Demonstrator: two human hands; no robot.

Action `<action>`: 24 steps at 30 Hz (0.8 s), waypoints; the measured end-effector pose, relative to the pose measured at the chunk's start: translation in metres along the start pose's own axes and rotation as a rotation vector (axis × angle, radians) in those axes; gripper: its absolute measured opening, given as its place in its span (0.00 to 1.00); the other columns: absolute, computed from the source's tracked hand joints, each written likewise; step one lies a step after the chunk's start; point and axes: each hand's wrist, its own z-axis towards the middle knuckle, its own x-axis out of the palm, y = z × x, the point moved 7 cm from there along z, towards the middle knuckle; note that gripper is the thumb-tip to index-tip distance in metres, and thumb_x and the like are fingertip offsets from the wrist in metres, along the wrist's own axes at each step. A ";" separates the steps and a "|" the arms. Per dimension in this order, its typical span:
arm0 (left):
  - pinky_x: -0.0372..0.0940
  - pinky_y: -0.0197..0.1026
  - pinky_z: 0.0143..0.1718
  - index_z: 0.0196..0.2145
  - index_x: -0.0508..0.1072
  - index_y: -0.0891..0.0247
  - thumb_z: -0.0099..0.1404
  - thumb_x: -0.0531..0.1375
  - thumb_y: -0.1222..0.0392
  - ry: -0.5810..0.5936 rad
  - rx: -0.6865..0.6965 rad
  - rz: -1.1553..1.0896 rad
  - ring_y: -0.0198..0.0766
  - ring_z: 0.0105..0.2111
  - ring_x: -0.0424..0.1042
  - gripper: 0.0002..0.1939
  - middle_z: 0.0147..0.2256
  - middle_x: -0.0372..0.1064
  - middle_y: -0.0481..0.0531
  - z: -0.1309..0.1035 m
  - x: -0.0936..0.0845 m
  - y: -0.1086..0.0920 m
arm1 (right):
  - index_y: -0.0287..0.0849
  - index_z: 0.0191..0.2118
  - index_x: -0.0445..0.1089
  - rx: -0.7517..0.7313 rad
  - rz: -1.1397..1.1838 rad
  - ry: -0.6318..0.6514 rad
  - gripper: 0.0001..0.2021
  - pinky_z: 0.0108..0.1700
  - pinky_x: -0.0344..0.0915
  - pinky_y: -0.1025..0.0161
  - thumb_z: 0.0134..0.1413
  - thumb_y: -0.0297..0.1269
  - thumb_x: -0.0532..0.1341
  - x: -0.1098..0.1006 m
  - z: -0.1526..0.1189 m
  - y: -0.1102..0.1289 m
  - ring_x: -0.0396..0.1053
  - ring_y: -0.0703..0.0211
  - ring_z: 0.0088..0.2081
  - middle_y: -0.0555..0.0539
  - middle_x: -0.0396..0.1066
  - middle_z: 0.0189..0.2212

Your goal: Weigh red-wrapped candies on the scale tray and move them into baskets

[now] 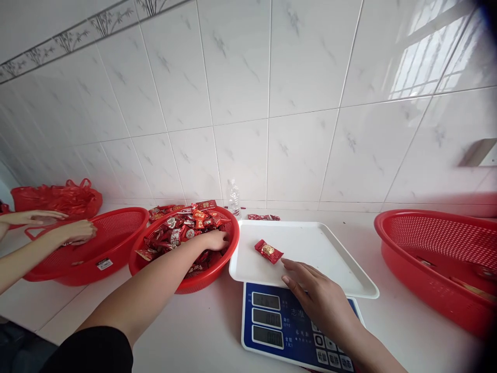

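Note:
My left hand (pixel 215 241) reaches into a red basket (pixel 235 228) full of red wrapped packets (pixel 174 233); its fingers are sunk among them and partly hidden. A single red packet (pixel 268 251) with a gold design lies on the white tray (pixel 310 235) of a blue scale (pixel 287 316). Just right of that packet, my right hand (pixel 316 285) hovers over the tray's front edge and the scale's panel, fingers extended and apart, holding nothing.
Another person's hands (pixel 79 231) are over a red basket (pixel 128 223) at the left. Red plastic bags (pixel 58 199) lie behind. A clear bottle (pixel 233 197) stands by the wall, near more packets (pixel 263 217). Another red basket (pixel 411 269) is at the right.

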 end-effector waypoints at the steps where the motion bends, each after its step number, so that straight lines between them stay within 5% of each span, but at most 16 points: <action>1: 0.65 0.40 0.38 0.37 0.73 0.63 0.56 0.59 0.64 -0.006 0.001 -0.007 0.46 0.40 0.73 0.10 0.42 0.75 0.57 0.000 0.000 0.001 | 0.46 0.48 0.70 0.003 -0.003 0.002 0.17 0.37 0.74 0.55 0.63 0.45 0.49 0.000 0.000 0.000 0.75 0.50 0.43 0.44 0.76 0.44; 7: 0.64 0.34 0.32 0.34 0.72 0.63 0.48 0.61 0.73 0.001 0.025 -0.073 0.39 0.35 0.73 0.14 0.36 0.75 0.50 -0.010 -0.013 0.004 | 0.47 0.48 0.69 0.001 -0.011 0.006 0.17 0.37 0.74 0.56 0.63 0.44 0.48 0.000 -0.001 -0.001 0.75 0.51 0.43 0.45 0.76 0.44; 18: 0.59 0.33 0.29 0.33 0.72 0.61 0.49 0.62 0.65 -0.125 0.171 -0.099 0.36 0.31 0.69 0.11 0.34 0.71 0.46 -0.054 -0.094 -0.028 | 0.45 0.47 0.70 -0.025 -0.040 -0.020 0.17 0.36 0.74 0.55 0.63 0.43 0.49 -0.001 0.000 0.002 0.76 0.50 0.41 0.43 0.77 0.43; 24: 0.64 0.36 0.36 0.36 0.71 0.62 0.51 0.63 0.66 -0.117 0.225 -0.408 0.37 0.35 0.71 0.13 0.37 0.72 0.49 -0.060 -0.099 -0.058 | 0.47 0.48 0.69 -0.009 -0.007 -0.005 0.15 0.37 0.74 0.56 0.63 0.42 0.50 -0.002 0.000 0.002 0.75 0.50 0.42 0.44 0.76 0.44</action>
